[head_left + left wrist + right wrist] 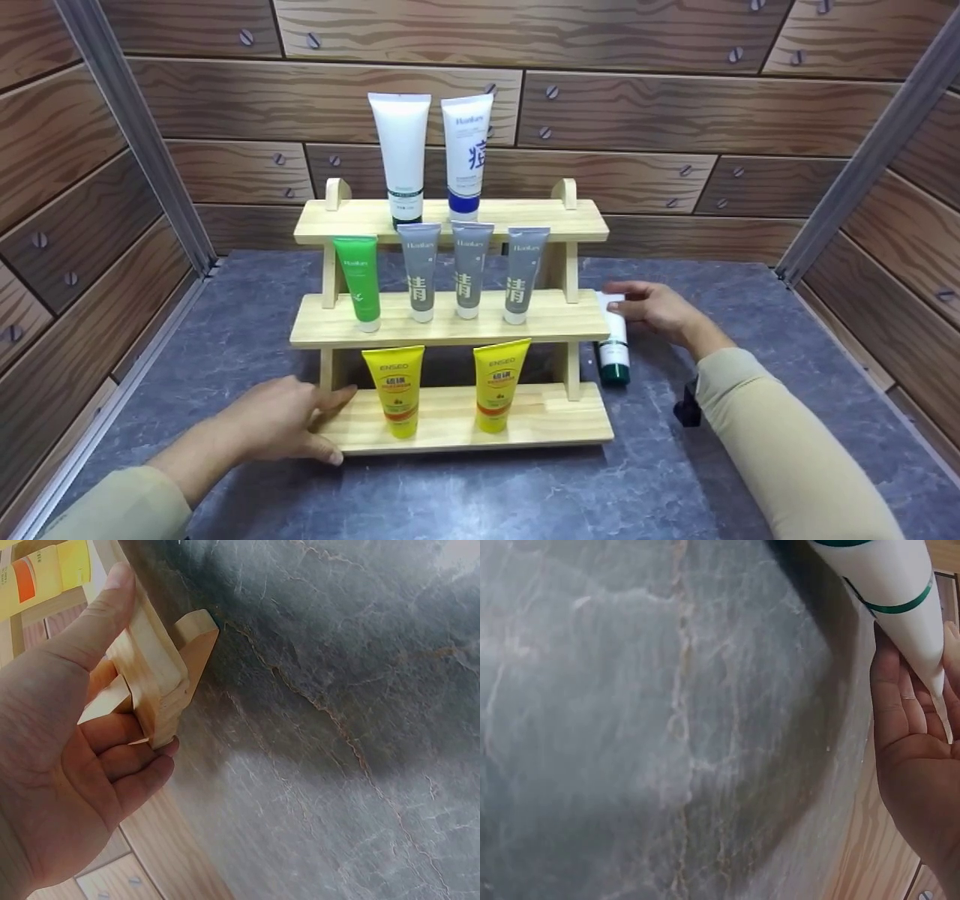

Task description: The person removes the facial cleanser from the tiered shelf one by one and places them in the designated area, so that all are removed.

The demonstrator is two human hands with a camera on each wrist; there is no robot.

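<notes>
A three-tier wooden display rack (540, 420) stands on the dark marbled table. My left hand (274, 420) grips the left end of its lowest shelf; in the left wrist view the thumb (105, 611) lies along the front edge and the fingers curl round the shelf's end (154, 682). On the rack's right side, my right hand (660, 311) holds a white tube (615, 330) with a dark green cap (616, 373) by its flat end, cap toward me. The right wrist view shows this tube (900, 577) between thumb and fingers. Part of it is hidden behind the middle shelf.
A white tube (401, 150) and a white-and-blue tube (465, 150) stand on top. The middle shelf bears a green tube (360, 277) and three grey tubes (471, 270); the lowest, two yellow tubes (397, 390). Wood-patterned walls (675, 112) enclose the table (480, 495).
</notes>
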